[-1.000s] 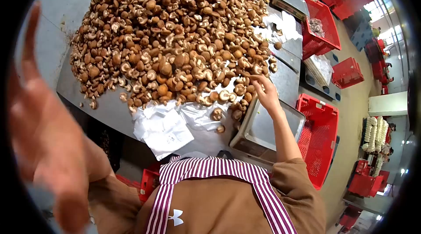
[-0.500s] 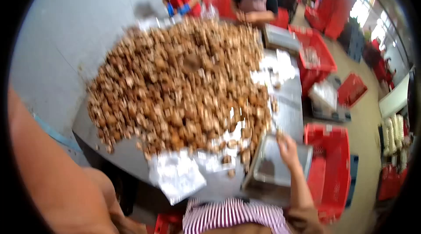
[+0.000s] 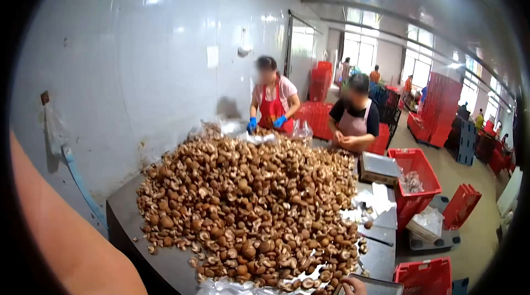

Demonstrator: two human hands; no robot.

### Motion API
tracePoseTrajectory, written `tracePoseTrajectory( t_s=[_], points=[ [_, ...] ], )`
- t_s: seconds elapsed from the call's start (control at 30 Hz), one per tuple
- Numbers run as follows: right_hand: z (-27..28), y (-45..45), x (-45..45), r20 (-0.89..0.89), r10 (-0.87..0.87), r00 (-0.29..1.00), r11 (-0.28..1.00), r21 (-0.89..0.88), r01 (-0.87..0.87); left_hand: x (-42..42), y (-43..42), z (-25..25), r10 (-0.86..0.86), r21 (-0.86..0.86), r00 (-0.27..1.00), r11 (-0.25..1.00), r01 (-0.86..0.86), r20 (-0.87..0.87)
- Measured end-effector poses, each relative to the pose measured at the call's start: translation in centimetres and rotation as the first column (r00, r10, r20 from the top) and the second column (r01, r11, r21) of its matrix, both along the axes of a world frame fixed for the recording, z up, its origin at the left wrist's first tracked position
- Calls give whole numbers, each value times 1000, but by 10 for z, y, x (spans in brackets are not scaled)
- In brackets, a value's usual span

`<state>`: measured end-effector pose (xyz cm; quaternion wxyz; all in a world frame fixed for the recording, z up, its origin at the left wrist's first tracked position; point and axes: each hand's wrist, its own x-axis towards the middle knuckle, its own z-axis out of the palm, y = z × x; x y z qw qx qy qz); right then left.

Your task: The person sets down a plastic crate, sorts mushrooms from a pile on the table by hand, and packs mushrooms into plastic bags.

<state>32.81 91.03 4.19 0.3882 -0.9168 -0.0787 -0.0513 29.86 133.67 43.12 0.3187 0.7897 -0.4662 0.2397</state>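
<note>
A big heap of brown mushrooms [image 3: 248, 201] covers most of the metal table [image 3: 160, 270]. My right hand [image 3: 352, 286] shows only in part at the bottom edge, by the heap's near right side and over the left end of a flat metal tray or scale [image 3: 383, 286]. Its fingers look bent together; whatever they hold, if anything, is hidden. My left forearm fills the lower left, with the hand itself out of sight. Clear plastic bags [image 3: 237, 286] lie at the table's near edge.
Across the heap stand two people, one with blue gloves [image 3: 280, 121]. At right are a second scale [image 3: 381, 164], white bags [image 3: 381, 198], a dark-handled tool [image 3: 378, 238], a red crate with bags [image 3: 406, 198] and a nearer red crate [image 3: 425, 278]. A wall runs along the left.
The view has tilted up, so the heap sits lower and the far room shows. My right hand and the near scale have dropped to the bottom edge.
</note>
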Motion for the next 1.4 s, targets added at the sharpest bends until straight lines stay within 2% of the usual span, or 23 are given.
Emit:
tracePoseTrajectory(
  t_s=[0.07, 0.1, 0.13, 0.23, 0.33, 0.4, 0.43, 0.47, 0.5, 0.57, 0.6, 0.63, 0.73, 0.8, 0.9, 0.93, 1.0, 1.07, 1.13, 1.17, 1.27, 1.33, 1.4],
  points=[
    [11, -6, -17, -94, 63, 994, 998, 37, -59, 1, 2, -7, -13, -23, 1000, 1000, 13, 10],
    [47, 22, -20, -43, 48, 998, 998, -30, -50, 1, 1, -12, -7, -25, 1000, 1000, 8, 15],
    [27, 29, -3, 93, 150, 984, 987, -63, -145, 8, 5, -20, -5, -19, 1000, 1000, 5, 15],
    [-13, 35, -1, 59, 237, 970, 970, -71, -233, 9, 4, -25, 5, -4, 999, 1000, -5, 51],
    [3, 63, 8, -135, 306, 942, 939, -119, -322, 5, 3, -21, 0, 10, 993, 1000, -1, 117],
    [-3, 76, 9, -64, 363, 929, 913, -174, -369, -1, -1, -17, -1, -1, 983, 1000, 2, 182],
    [2, 87, 10, 21, 368, 930, 925, -105, -364, -4, -3, -14, 8, -12, 976, 1000, -6, 218],
    [-7, 90, 16, -50, 400, 915, 902, -158, -402, -6, -6, -9, 10, -22, 967, 1000, -5, 255],
    [2, 101, 23, 40, 424, 905, 898, -147, -415, -8, -7, -4, 22, -38, 955, 999, -11, 295],
    [-24, 111, 44, 21, 464, 886, 878, -144, -456, -9, -10, 4, 52, -87, 935, 996, -23, 351],
    [1, 128, 51, -23, 434, 901, 883, -186, -430, -8, -10, 7, 80, -120, 928, 992, -38, 364],
    [17, 146, 59, 139, 455, 879, 887, -160, -434, -6, -9, 9, 108, -151, 921, 987, -55, 375],
    [5, 190, 94, 230, 538, 811, 838, -247, -486, 13, -4, -3, 251, -267, 912, 949, -166, 323],
    [11, 226, 108, 180, 574, 799, 807, -287, -516, 39, -2, -32, 369, -310, 911, 902, -302, 187],
    [-17, 266, 115, 184, 589, 787, 781, -377, -497, 80, 2, -123, 543, -244, 833, 798, -551, -106],
    [-23, 265, 110, 150, 626, 766, 741, -422, -523, 87, 6, -158, 570, -145, 788, 781, -608, -232],
    [-43, 250, 101, 99, 683, 724, 653, -528, -544, 95, 11, -238, 602, 12, 567, 692, -722, -562],
    [-54, 228, 93, 57, 664, 746, 648, -542, -535, 97, 15, -313, 685, 204, 437, 644, -738, -583],
    [-56, 202, 89, 4, 626, 780, 634, -586, -505, 100, 9, -352, 711, 383, 304, 630, -676, -634],
    [-55, 189, 87, 23, 622, 783, 652, -569, -501, 104, 10, -382, 742, 382, 339, 613, -692, -578],
    [-43, 161, 85, 55, 615, 787, 679, -544, -493, 121, -5, -399, 831, 465, 261, 504, -728, -491],
    [-35, 147, 79, 12, 574, 819, 720, -484, -497, 131, -8, -421, 884, 522, 311, 459, -719, -349],
    [-31, 140, 80, 57, 526, 849, 776, -441, -451, 134, -10, -439, 863, 516, 396, 506, -692, -315]
  ],
)
